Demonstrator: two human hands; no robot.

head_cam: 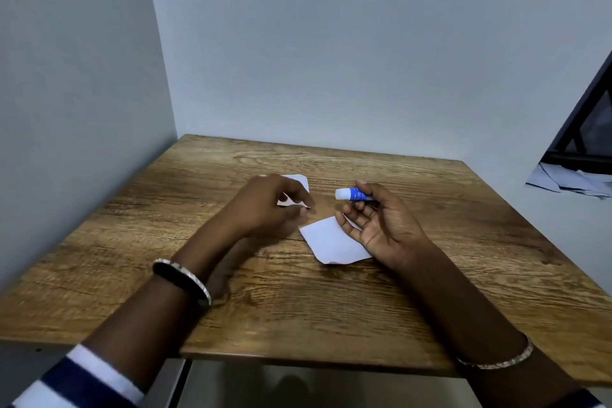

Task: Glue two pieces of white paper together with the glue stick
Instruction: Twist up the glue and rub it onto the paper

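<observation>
Right hand [381, 225] gripped the glue stick [352, 194], cap on, palm up over the nearer paper [334, 242] mid-table, probably ready to uncap, while left hand [265, 205] pinched the farther paper [298, 182] toward the table's back edge.

A single head-worn wide-angle camera looks forward and down from the near edge of the desk [331, 308]. It faces the room corner where two walls [331, 43] meet behind the desk. Both forearms enter from the bottom of the frame at close range. Wide-angle distortion bends the outer edges.
</observation>
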